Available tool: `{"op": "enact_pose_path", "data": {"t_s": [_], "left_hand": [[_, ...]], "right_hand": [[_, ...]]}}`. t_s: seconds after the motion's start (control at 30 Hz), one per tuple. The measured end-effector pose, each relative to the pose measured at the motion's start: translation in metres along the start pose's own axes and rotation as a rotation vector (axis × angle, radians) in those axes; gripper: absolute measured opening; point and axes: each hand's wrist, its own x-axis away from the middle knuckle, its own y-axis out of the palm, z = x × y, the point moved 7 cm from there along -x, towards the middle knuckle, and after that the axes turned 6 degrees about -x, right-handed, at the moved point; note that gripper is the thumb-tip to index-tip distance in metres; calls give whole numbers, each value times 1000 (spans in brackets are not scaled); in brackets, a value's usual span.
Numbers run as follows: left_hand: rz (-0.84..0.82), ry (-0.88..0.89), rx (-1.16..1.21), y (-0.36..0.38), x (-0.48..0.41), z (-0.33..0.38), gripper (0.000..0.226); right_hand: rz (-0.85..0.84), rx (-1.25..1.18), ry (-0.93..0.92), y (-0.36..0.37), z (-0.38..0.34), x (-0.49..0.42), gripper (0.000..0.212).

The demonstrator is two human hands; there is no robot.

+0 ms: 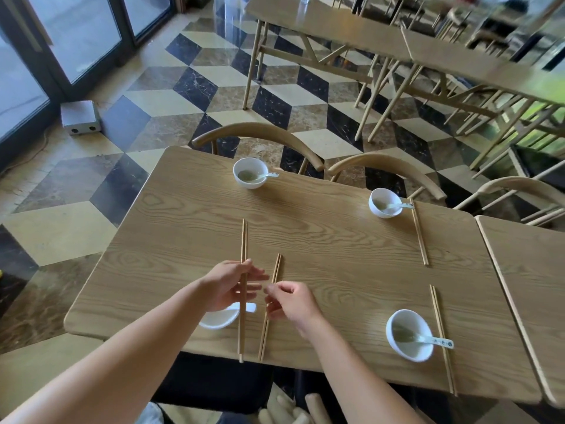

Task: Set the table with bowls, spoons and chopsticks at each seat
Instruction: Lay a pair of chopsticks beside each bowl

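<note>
- Pinching one chopstick pair in left hand, aligned 12-to-6.
- Curling right hand against second pair at 3 o'clock; cannot tell whether gripping.
- Likely bound for chopstick-less far bowl at 12 o'clock; near bowl beneath left hand.

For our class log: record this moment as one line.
left hand: holds light wooden chopstick pair | right hand: touches second wooden pair

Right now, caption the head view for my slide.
Left hand holds one chopstick pair, right hand another pair, beside a bowl.
</note>
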Motion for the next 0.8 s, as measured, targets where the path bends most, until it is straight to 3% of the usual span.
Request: {"op": "enact_pose_path", "data": {"t_s": [0.13, 0.23, 0.37, 0.53, 0.8], "left_hand": [[-87, 38, 36, 25, -6, 4, 35], [-162, 7, 167, 39, -7, 3, 36], [-228, -17, 50, 41, -8, 1, 37], [-97, 18, -43, 26, -16, -1, 36], [-90, -5, -146, 33, -19, -9, 36]], "right_hand": [[-215, -16, 26, 20, -13, 17, 8], [-173, -21, 46, 19, -11, 19, 14], [-167, -76, 113, 9, 0, 21, 13], [-134, -112, 178, -6, 13, 23, 9], [-140, -153, 234, -6, 23, 22, 5]]}}
